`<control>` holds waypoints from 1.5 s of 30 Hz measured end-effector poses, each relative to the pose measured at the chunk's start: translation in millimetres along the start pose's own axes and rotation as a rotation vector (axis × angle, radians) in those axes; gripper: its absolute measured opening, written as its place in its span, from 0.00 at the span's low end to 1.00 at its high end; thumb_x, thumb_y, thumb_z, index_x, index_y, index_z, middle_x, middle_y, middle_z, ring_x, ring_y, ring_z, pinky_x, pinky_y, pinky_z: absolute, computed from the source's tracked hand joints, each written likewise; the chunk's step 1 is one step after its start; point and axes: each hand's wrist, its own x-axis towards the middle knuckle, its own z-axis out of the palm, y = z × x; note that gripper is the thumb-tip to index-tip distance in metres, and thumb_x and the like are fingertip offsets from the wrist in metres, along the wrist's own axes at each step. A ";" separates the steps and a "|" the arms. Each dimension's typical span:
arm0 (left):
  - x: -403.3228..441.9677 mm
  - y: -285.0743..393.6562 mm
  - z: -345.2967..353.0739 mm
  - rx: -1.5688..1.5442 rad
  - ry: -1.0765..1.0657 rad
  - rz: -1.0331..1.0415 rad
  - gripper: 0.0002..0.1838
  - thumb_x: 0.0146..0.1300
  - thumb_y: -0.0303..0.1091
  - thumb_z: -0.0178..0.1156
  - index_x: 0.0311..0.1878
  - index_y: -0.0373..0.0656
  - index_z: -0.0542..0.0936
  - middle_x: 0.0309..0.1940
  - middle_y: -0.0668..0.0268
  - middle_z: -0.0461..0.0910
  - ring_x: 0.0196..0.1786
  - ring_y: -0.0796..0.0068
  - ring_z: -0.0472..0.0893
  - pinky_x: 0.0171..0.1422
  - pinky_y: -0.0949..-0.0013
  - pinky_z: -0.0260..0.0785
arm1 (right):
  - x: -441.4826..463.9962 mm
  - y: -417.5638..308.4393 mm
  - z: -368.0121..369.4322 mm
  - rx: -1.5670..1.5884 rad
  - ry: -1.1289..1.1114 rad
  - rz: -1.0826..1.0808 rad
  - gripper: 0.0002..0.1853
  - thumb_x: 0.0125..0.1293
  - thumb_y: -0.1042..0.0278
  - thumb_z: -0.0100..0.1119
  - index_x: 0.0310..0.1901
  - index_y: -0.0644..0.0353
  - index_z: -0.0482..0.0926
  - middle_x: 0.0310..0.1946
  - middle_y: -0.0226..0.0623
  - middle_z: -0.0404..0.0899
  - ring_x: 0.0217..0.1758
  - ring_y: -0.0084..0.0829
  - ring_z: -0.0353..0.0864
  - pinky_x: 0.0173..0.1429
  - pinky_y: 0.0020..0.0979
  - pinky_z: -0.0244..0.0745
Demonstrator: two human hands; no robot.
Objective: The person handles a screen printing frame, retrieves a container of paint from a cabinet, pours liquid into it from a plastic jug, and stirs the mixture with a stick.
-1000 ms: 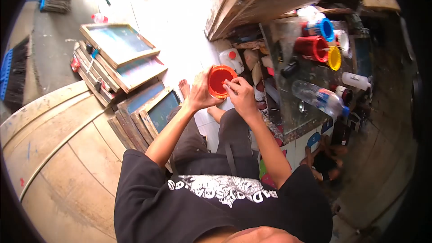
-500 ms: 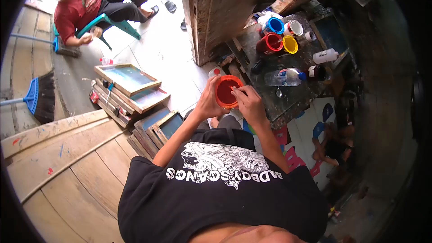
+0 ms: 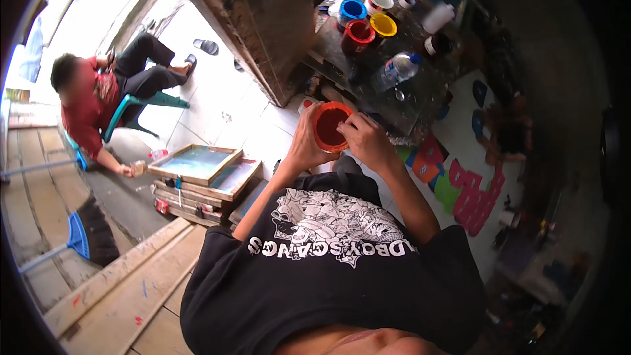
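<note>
My left hand [image 3: 306, 139] is wrapped around the side of an orange-rimmed tub [image 3: 320, 142] with dark red paint inside. The tub is held up in front of my body, its open mouth facing me. Over its right rim, my right hand [image 3: 365, 139] is closed in a pinch, fingertips above the paint. It seems to grip a thin stick dipping into the tub, mostly hidden by the fingers.
On a dark stained table at upper right stand blue [image 3: 353, 9], red [image 3: 358, 34] and yellow [image 3: 383, 25] paint tubs and a plastic bottle [image 3: 398, 70]. Stacked framed screens [image 3: 195, 163] lie at left, near a broom [image 3: 85, 233] and a seated person [image 3: 98, 102].
The view has turned, so the table tubs and doorway shift up and left, and more coloured cut pieces show at right. Both hands stay at the tub; the right fingers have moved slightly over it.
</note>
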 end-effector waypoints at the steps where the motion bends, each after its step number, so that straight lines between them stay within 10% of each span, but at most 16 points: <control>1: 1.6 1.1 0.1 0.000 0.027 0.023 0.64 0.32 0.38 0.85 0.75 0.35 0.60 0.68 0.47 0.69 0.71 0.44 0.72 0.74 0.51 0.68 | 5.2 1.8 0.7 -0.020 0.051 -0.020 0.10 0.60 0.79 0.66 0.44 0.65 0.87 0.40 0.40 0.80 0.47 0.40 0.85 0.50 0.38 0.86; 45: 47.9 11.9 -21.7 -0.036 -0.109 0.195 0.62 0.32 0.37 0.84 0.75 0.37 0.60 0.68 0.47 0.68 0.72 0.41 0.68 0.76 0.47 0.63 | 19.5 -23.5 -7.3 -0.122 0.283 0.108 0.08 0.61 0.74 0.67 0.42 0.59 0.89 0.36 0.39 0.80 0.42 0.39 0.85 0.47 0.40 0.83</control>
